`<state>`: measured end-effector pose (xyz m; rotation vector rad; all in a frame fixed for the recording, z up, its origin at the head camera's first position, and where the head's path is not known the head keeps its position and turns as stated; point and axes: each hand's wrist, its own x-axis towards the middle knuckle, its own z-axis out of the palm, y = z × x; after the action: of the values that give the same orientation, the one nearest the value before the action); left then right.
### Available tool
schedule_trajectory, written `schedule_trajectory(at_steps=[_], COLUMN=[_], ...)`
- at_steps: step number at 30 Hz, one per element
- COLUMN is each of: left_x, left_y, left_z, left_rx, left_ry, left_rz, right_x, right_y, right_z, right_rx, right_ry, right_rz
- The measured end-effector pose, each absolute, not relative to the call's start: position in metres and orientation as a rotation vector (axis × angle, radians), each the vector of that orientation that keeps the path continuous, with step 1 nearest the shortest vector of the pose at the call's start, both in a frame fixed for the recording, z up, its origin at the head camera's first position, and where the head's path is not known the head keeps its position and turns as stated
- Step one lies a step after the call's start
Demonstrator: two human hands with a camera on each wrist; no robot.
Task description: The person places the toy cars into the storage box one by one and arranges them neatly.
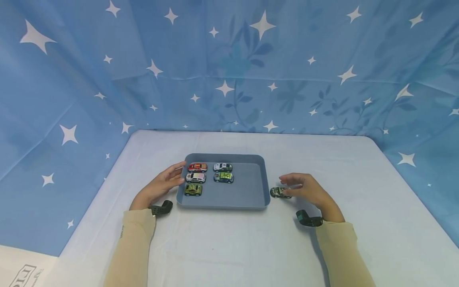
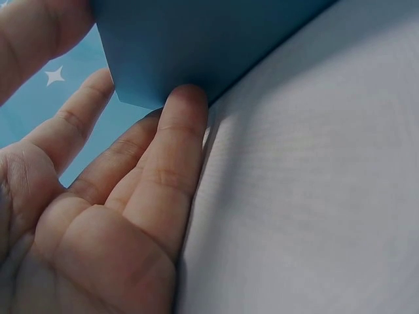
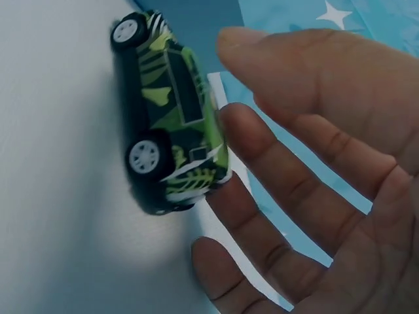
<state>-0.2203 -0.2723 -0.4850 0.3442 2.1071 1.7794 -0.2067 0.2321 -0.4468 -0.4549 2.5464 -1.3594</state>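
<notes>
My left hand (image 1: 160,186) rests against the left wall of a grey-blue tray (image 1: 229,202), its fingers fairly straight. In the left wrist view fingertips (image 2: 186,98) touch the tray's outer wall (image 2: 157,46). Just right of the tray, a dark green camouflage-patterned toy car (image 1: 278,192) stands on the table. My right hand (image 1: 309,190) is over its right end with the fingers loosely bent and spread. In the right wrist view the car (image 3: 171,111) shows its side and wheels; the thumb and fingertips are right beside it without closing round it.
Inside the tray's left part stand a red toy car (image 1: 197,167), a white one with a pink pattern (image 1: 195,177), a green one (image 1: 193,189), a white and green one (image 1: 222,167) and a blue and yellow-green one (image 1: 223,177). A starry blue curtain (image 1: 229,107) hangs behind the white table (image 1: 222,247).
</notes>
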Motion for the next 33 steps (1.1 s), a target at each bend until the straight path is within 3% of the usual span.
schedule_trajectory(at_steps=[33], left_x=[-0.221], left_y=[-0.2701], left_z=[-0.4836], left_rx=[0.299], left_ry=[2.107], left_rz=[1.775], right_x=[-0.2073], right_y=[0.2313], right_z=[-0.4516], right_rx=[-0.387], right_ry=[2.619], right_rz=[-1.143])
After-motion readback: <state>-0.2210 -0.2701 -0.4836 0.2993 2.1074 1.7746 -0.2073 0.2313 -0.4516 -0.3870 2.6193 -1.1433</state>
